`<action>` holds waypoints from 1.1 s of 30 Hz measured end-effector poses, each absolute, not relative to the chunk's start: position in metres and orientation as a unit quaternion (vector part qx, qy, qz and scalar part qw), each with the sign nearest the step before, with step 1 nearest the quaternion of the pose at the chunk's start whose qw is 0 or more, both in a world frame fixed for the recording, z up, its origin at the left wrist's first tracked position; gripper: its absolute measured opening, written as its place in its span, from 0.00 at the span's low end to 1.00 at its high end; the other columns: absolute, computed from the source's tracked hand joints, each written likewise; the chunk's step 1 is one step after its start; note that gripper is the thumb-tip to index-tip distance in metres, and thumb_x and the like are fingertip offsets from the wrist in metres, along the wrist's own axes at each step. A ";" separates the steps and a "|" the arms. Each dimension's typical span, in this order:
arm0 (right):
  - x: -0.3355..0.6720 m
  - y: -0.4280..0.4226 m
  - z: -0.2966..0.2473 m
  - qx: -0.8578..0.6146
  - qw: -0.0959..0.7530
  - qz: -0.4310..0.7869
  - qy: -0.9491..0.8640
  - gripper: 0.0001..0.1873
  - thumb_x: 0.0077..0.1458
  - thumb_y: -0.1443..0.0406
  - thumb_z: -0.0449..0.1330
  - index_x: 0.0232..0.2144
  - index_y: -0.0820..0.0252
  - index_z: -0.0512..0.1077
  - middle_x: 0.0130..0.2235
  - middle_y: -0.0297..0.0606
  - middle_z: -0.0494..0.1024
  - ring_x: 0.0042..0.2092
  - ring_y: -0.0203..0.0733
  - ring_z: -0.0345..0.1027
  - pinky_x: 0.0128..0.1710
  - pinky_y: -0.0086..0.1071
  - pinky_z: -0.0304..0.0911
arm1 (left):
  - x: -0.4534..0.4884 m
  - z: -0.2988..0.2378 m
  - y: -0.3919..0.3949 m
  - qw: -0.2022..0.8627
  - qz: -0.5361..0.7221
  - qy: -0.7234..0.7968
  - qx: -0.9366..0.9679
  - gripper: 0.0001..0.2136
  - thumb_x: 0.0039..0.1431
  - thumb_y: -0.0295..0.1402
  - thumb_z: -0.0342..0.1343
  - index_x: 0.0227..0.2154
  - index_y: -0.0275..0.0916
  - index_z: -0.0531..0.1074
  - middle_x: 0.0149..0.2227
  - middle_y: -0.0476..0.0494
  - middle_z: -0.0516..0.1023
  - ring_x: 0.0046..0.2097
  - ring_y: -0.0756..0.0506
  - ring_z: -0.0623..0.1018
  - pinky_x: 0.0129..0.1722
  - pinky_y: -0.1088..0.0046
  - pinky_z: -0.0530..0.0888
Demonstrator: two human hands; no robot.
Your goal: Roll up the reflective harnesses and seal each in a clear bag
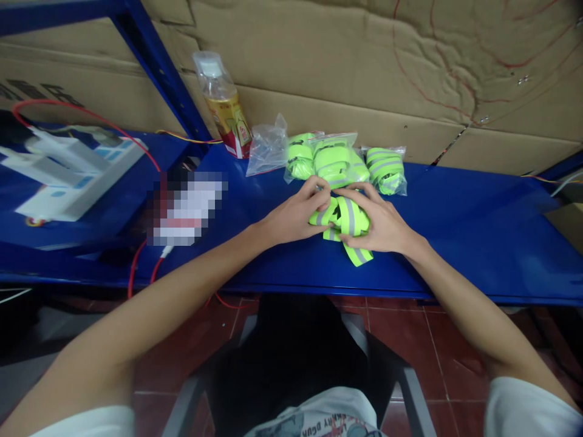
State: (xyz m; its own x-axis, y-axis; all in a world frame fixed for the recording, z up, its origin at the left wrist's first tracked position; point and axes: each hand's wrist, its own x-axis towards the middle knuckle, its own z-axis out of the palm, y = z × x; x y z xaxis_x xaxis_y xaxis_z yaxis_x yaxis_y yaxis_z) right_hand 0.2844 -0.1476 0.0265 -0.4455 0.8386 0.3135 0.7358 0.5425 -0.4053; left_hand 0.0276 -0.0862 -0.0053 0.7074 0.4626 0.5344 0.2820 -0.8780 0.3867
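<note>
A neon-yellow band with a grey reflective stripe lies bunched on the blue shelf. My left hand pinches its left side with curled fingers. My right hand wraps over its right side, and one loose end of the band sticks out below it. Just behind my hands stand three clear plastic bags, each with rolled neon bands inside: one on the left, one in the middle, one on the right.
An empty clear bag and a plastic bottle with a yellow-red label stand at the back left. White boxes and a red cable lie far left. Cardboard lines the back. A dark chair sits below.
</note>
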 end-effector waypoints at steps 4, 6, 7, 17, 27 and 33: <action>0.284 -0.144 0.020 -0.443 0.278 0.135 -0.841 0.38 0.53 0.51 0.74 0.64 0.46 0.71 0.63 0.42 0.77 0.56 0.62 0.77 0.53 0.51 0.74 | 0.033 -0.004 -0.087 0.163 0.354 0.215 0.896 0.20 0.60 0.38 0.69 0.37 0.44 0.59 0.49 0.40 0.68 0.53 0.39 0.74 0.54 0.56 0.78; 0.284 -0.141 0.017 -0.451 0.307 0.151 -0.824 0.31 0.55 0.54 0.72 0.60 0.48 0.74 0.56 0.39 0.83 0.51 0.58 0.80 0.51 0.48 0.75 | 0.033 -0.002 -0.087 0.167 0.371 0.220 0.887 0.21 0.59 0.39 0.71 0.39 0.45 0.60 0.48 0.40 0.68 0.53 0.39 0.73 0.54 0.55 0.77; 0.285 -0.140 0.016 -0.460 0.322 0.156 -0.813 0.29 0.55 0.54 0.72 0.58 0.50 0.75 0.54 0.39 0.84 0.49 0.57 0.80 0.49 0.47 0.75 | 0.032 -0.001 -0.086 0.164 0.376 0.222 0.885 0.22 0.58 0.40 0.71 0.40 0.45 0.61 0.49 0.40 0.68 0.54 0.38 0.73 0.54 0.55 0.77; 0.288 -0.131 0.008 -0.463 0.385 0.182 -0.777 0.26 0.55 0.54 0.73 0.54 0.55 0.77 0.51 0.41 0.85 0.51 0.57 0.80 0.53 0.49 0.74 | 0.022 0.008 -0.103 -0.049 0.344 0.123 0.930 0.20 0.63 0.53 0.65 0.49 0.46 0.74 0.49 0.39 0.77 0.52 0.36 0.78 0.54 0.53 0.76; 0.289 -0.131 0.007 -0.465 0.382 0.150 -0.784 0.28 0.56 0.54 0.73 0.56 0.54 0.77 0.54 0.42 0.85 0.54 0.59 0.80 0.54 0.50 0.76 | 0.043 -0.005 -0.126 -0.159 0.185 0.067 0.968 0.15 0.73 0.25 0.52 0.55 0.44 0.77 0.41 0.43 0.82 0.44 0.44 0.81 0.32 0.69 0.70; 0.293 -0.134 0.003 -0.473 0.342 0.063 -0.809 0.28 0.61 0.52 0.68 0.61 0.55 0.75 0.56 0.44 0.84 0.51 0.60 0.83 0.48 0.46 0.77 | 0.035 0.005 -0.123 -0.168 0.131 0.047 0.976 0.10 0.71 0.23 0.54 0.43 0.39 0.80 0.39 0.42 0.80 0.41 0.45 0.80 0.31 0.68 0.69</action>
State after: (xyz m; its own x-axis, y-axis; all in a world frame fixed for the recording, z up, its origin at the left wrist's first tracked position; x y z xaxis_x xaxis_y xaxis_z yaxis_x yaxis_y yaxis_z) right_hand 0.2929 -0.1335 0.0034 -0.3184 0.8088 0.4945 0.7221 0.5449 -0.4263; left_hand 0.0353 -0.1232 0.0052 0.9610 0.0471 0.2724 0.1357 -0.9389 -0.3163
